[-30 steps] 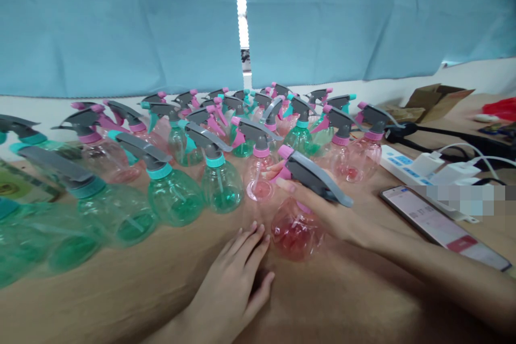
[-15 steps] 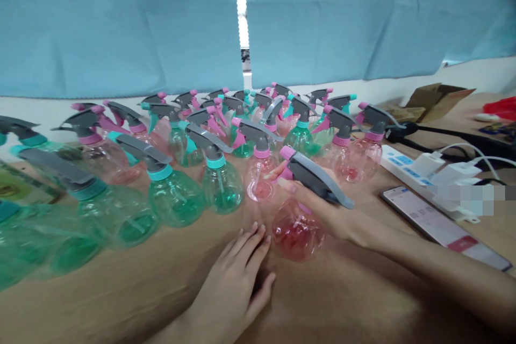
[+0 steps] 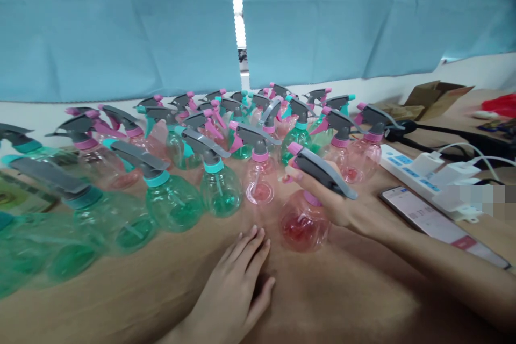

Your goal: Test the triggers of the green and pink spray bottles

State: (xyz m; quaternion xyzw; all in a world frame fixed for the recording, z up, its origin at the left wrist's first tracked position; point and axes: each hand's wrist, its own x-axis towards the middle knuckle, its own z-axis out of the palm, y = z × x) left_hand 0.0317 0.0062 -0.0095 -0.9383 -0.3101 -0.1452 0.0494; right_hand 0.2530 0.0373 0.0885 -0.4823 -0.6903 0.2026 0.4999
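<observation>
My right hand (image 3: 328, 191) is closed around the neck and trigger of a pink spray bottle (image 3: 304, 226), which has a dark grey spray head and a pink nozzle. That bottle stands near the table's middle. My left hand (image 3: 237, 274) lies flat on the brown tabletop (image 3: 322, 301), fingers stretched out, just left of the held bottle and apart from it. Straight beyond my left hand are a pink spray bottle (image 3: 260, 183) with a grey head and a green spray bottle (image 3: 221, 188) with a turquoise collar. Another green spray bottle (image 3: 173, 201) stands further left.
Many more green and pink spray bottles crowd the table's left and back. On the right lie a phone (image 3: 443, 226), a white power strip (image 3: 409, 166) with plugged-in chargers, and black straps (image 3: 455, 137). Behind them is an open cardboard box (image 3: 437, 99). A blue cloth (image 3: 322, 21) hangs at the back.
My right hand has shifted the pink spray bottle slightly right and away from me. My left hand stays in nearly the same spot.
</observation>
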